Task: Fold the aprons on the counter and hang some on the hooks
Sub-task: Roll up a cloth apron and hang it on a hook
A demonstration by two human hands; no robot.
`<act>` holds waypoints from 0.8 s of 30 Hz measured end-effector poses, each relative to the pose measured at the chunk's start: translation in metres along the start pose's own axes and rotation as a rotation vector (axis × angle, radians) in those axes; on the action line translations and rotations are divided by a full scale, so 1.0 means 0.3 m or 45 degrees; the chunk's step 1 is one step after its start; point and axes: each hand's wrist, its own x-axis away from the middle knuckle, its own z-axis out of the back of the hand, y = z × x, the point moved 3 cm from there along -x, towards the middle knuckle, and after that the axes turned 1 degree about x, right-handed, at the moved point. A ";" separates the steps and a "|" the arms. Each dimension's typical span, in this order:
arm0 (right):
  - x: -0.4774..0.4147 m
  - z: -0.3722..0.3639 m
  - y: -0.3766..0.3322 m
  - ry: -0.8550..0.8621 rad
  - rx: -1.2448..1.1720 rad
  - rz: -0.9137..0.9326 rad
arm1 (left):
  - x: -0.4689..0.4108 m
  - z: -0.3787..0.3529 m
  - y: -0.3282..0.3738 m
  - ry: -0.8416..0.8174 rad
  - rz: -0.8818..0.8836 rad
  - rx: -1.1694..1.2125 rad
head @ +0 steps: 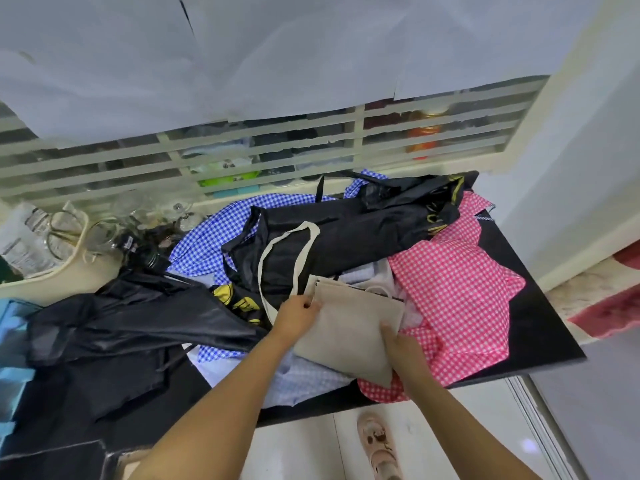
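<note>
A folded beige apron [349, 327] lies on top of the heap on the black counter [540, 327], its neck strap [287, 244] looping up over a black apron [346, 230]. My left hand [298, 317] pinches the beige apron's upper left corner. My right hand [401, 344] grips its lower right edge. A pink checked apron [453, 292] spreads to the right, and a blue checked one [207, 237] lies behind. Another black apron [131, 317] is crumpled at the left. No hooks are in view.
Glass jars and a plastic bottle [24, 237] stand at the back left by a cream tray rim [69, 268]. A louvred window [242, 150] with white paper over it backs the counter. Blue items [14, 341] sit at the left edge. A sandalled foot [377, 445] is on the tiled floor.
</note>
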 end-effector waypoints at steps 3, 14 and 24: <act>-0.033 -0.005 -0.012 -0.116 0.013 -0.016 | 0.050 -0.003 0.003 0.242 0.043 0.213; -0.005 0.008 -0.057 0.158 0.120 0.276 | 0.007 -0.097 0.210 -0.130 -0.886 -0.622; -0.029 0.009 -0.002 0.010 0.191 0.267 | -0.067 -0.062 0.321 -0.402 -0.760 -0.639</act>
